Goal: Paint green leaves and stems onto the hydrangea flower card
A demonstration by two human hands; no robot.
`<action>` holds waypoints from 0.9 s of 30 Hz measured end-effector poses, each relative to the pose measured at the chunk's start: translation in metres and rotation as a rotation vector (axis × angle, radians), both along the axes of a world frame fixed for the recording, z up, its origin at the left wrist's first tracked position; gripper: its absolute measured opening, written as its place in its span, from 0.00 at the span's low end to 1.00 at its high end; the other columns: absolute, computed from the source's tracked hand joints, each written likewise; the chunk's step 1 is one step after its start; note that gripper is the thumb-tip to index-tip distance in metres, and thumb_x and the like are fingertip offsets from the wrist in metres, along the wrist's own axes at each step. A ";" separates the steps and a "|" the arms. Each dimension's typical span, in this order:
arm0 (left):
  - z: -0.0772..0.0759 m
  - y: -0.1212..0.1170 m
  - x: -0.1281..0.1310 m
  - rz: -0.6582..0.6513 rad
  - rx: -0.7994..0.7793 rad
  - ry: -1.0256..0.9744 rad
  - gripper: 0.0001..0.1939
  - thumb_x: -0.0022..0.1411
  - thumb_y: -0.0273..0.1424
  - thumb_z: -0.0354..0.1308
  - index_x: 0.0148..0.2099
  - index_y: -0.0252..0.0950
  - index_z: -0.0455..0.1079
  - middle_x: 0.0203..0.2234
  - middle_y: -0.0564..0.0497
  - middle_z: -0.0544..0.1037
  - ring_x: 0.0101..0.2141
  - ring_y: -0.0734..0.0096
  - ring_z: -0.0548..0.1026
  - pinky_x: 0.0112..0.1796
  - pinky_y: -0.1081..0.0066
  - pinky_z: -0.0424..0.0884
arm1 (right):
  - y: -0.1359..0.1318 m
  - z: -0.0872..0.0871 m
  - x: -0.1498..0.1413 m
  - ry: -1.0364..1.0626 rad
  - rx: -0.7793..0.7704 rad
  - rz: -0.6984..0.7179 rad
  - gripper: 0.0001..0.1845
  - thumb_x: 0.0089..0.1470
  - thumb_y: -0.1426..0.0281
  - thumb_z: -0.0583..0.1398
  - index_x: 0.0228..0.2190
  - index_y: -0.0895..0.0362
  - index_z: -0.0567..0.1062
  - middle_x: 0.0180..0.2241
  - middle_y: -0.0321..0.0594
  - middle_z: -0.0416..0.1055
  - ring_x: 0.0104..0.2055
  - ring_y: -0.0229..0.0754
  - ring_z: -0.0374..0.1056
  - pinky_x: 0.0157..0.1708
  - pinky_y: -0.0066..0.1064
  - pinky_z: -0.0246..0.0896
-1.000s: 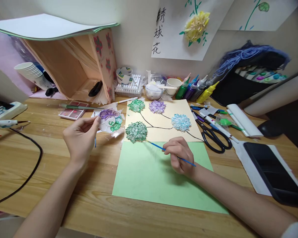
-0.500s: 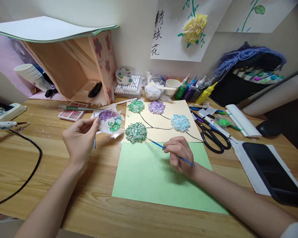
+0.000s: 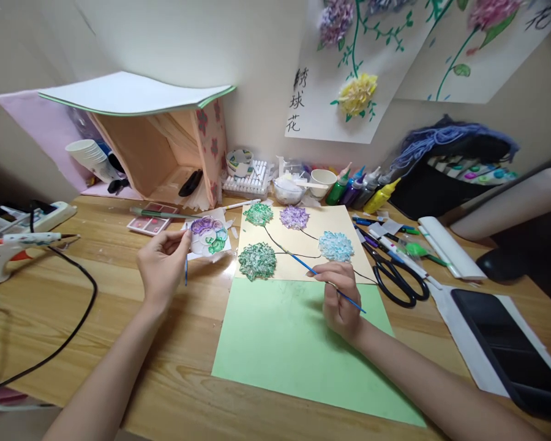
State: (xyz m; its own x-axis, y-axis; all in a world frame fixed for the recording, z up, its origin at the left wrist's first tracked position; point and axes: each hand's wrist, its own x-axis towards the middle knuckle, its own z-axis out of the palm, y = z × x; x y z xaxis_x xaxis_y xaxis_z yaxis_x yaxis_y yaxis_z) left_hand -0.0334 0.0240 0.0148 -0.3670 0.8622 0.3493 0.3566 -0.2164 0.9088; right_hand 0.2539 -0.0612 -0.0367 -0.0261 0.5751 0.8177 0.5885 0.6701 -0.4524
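My left hand (image 3: 163, 263) pinches the left edge of a small paint palette (image 3: 217, 234) with purple and green paint in its round wells. Under those fingers a thin blue stick (image 3: 186, 271) pokes out, mostly hidden. My right hand (image 3: 342, 294) grips a thin blue paintbrush (image 3: 308, 266) like a pen. Its bristles are over the cream paper (image 3: 298, 266), close to the drawn black stems; whether they touch is hard to tell. Textured flower heads are on that paper: dark green (image 3: 257, 261), lighter green (image 3: 258, 214), purple (image 3: 294, 217) and light blue (image 3: 336, 245).
Green paper (image 3: 275, 349) extends below the cream sheet. Black-handled scissors (image 3: 397, 278), pens and a phone (image 3: 500, 343) lie to the right. Paint bottles (image 3: 382, 196), a bowl (image 3: 288, 188) and a cup (image 3: 322, 182) line the back. A glue gun (image 3: 9, 251) and cables are at left.
The brush tip has gone from the dark green flower's edge up and right to the stems. My left hand keeps the palette. The view has tilted up, showing more wall pictures.
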 end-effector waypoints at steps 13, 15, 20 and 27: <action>-0.015 -0.009 -0.034 0.160 -0.348 -0.375 0.14 0.41 0.33 0.67 0.30 0.29 0.73 0.20 0.51 0.77 0.21 0.76 0.74 0.26 0.77 0.73 | 0.004 -0.003 -0.004 0.155 -0.298 0.027 0.12 0.61 0.71 0.47 0.41 0.54 0.69 0.42 0.44 0.69 0.46 0.47 0.66 0.43 0.45 0.60; -0.016 -0.024 -0.037 0.214 -0.354 -0.411 0.12 0.43 0.32 0.66 0.30 0.29 0.73 0.20 0.51 0.77 0.21 0.76 0.74 0.25 0.77 0.72 | 0.003 -0.004 -0.006 0.190 -0.342 0.094 0.14 0.61 0.70 0.46 0.42 0.54 0.68 0.43 0.46 0.69 0.47 0.48 0.65 0.43 0.45 0.61; -0.026 -0.049 -0.035 0.313 -0.352 -0.485 0.08 0.47 0.29 0.64 0.30 0.30 0.71 0.19 0.50 0.77 0.21 0.75 0.75 0.26 0.77 0.73 | -0.002 -0.004 -0.010 0.208 -0.406 0.238 0.16 0.61 0.70 0.45 0.46 0.54 0.68 0.46 0.46 0.69 0.51 0.49 0.64 0.45 0.46 0.63; -0.036 -0.051 -0.028 0.304 -0.353 -0.514 0.05 0.51 0.27 0.63 0.32 0.30 0.72 0.22 0.50 0.78 0.23 0.75 0.76 0.29 0.77 0.74 | -0.008 -0.003 -0.003 0.152 -0.399 0.279 0.18 0.60 0.71 0.44 0.47 0.54 0.69 0.43 0.44 0.71 0.47 0.47 0.65 0.42 0.42 0.63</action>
